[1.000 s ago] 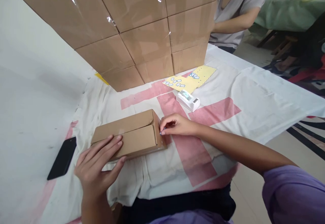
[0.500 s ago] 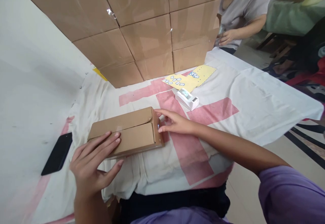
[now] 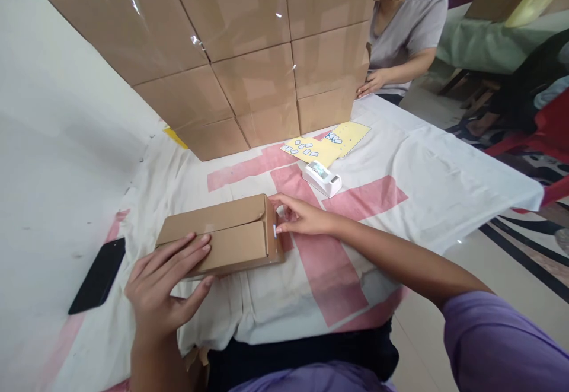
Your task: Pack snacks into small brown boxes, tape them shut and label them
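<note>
A small closed cardboard box point(image 3: 235, 235) lies on the cloth-covered table, a seam running along its top. My left hand point(image 3: 166, 282) rests on the box's left part, fingers stretched flat over the top and thumb apart near the front side. At the box's right end is my right hand point(image 3: 302, 217), its thumb and fingers apart and touching the end face. A small shiny bluish-white strip, perhaps tape, shows at that end by the thumb. A white tape dispenser point(image 3: 322, 178) sits beyond my right hand.
Stacked cardboard boxes point(image 3: 267, 77) form a wall at the back. Yellow paper cut-outs point(image 3: 306, 149) lie before them. A black phone point(image 3: 98, 276) is at the left by the wall. Another person point(image 3: 400, 42) stands at the far right, a hand near the stack.
The view has shifted slightly, showing more of the person at the back. That person's hand has lowered towards the table by the stack. My hands keep their places on the box.
</note>
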Available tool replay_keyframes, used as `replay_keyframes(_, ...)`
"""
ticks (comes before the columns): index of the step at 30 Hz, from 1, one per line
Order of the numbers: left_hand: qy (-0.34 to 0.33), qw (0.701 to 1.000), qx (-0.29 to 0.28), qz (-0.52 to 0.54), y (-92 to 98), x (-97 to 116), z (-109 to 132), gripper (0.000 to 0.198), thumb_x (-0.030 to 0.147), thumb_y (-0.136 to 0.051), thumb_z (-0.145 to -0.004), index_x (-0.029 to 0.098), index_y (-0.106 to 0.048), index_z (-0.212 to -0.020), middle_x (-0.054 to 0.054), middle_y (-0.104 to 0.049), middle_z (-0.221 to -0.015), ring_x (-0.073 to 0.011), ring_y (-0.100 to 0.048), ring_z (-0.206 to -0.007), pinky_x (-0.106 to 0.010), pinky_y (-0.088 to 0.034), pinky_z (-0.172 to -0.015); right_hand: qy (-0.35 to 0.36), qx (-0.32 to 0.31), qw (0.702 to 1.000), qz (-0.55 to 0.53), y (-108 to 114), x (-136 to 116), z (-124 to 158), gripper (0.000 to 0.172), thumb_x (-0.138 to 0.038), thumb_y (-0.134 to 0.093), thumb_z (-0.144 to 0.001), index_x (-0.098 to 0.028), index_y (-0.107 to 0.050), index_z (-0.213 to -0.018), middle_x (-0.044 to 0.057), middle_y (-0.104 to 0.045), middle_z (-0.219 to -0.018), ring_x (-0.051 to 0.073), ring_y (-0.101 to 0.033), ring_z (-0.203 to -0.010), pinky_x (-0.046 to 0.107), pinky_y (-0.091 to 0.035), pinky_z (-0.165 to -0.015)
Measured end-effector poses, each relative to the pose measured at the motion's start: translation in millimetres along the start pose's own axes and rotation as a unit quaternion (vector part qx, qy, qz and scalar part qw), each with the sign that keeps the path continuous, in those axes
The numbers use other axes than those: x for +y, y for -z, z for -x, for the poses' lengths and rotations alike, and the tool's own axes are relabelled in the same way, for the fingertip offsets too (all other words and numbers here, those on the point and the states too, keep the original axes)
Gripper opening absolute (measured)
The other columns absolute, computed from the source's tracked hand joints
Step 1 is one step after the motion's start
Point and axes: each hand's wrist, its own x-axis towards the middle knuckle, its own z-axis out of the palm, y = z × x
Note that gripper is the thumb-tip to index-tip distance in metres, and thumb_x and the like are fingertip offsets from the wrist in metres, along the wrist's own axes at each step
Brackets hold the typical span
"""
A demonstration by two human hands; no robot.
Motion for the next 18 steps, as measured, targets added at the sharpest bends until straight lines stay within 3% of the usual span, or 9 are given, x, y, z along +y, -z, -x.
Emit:
replay_keyframes(6,-0.002,1.000,0.008,-0.004,-1.7,-2.1,0.4,0.031,0.027,-0.070,-0.082,0.024,-0.071,-0.113,-0.009,-0.079,-0.109,-0.0331,-0.072,-0.108,-0.041,-0.047,-0.082,0.016,0.007,1.000,0.002,-0.3,-2.1,-0.9,0.069,-0.033,-0.081,-0.081,-0.025,-0.050,-0.142,0.008,-0.057,-0.137,0.022,-0.056,-0.117,0.032,-0.048,-0.088)
replay_keyframes(12,-0.023,1.000,0.010,0.004,-1.8,-6.1,2.2,0.034,0.029,-0.069,-0.082,0.026,-0.070,-0.115,-0.006,-0.079,-0.110,-0.0303,-0.072,-0.107,-0.039,-0.047,-0.081,0.017,0.016,0.999,0.022,3.1,-4.5,0.4,0.063,-0.039,-0.074,-0.089,-0.026,-0.052,-0.146,0.009,-0.061,-0.136,0.022,-0.059,-0.119,0.033,-0.048,-0.092)
replay_keyframes(14,-0.035,0.999,0.016,0.000,-1.3,-8.3,0.8,0.035,0.029,-0.068,-0.082,0.026,-0.070,-0.117,-0.005,-0.079,-0.111,-0.0292,-0.072,-0.106,-0.039,-0.047,-0.080,0.025,-0.004,0.999,0.042,1.3,-9.4,5.1,0.082,-0.045,-0.078,-0.084,-0.025,-0.041,-0.155,0.013,-0.053,-0.148,0.026,-0.053,-0.131,0.038,-0.044,-0.104)
replay_keyframes(18,-0.065,0.998,0.021,0.006,0.4,-15.4,-3.4,0.035,0.026,-0.067,-0.081,0.024,-0.070,-0.116,-0.005,-0.079,-0.109,-0.0278,-0.071,-0.105,-0.038,-0.047,-0.080,0.000,-0.021,0.989,0.147,-15.7,-22.9,15.8,0.152,-0.056,-0.094,-0.053,-0.019,0.003,-0.165,0.022,-0.016,-0.168,0.036,-0.020,-0.154,0.046,-0.025,-0.123)
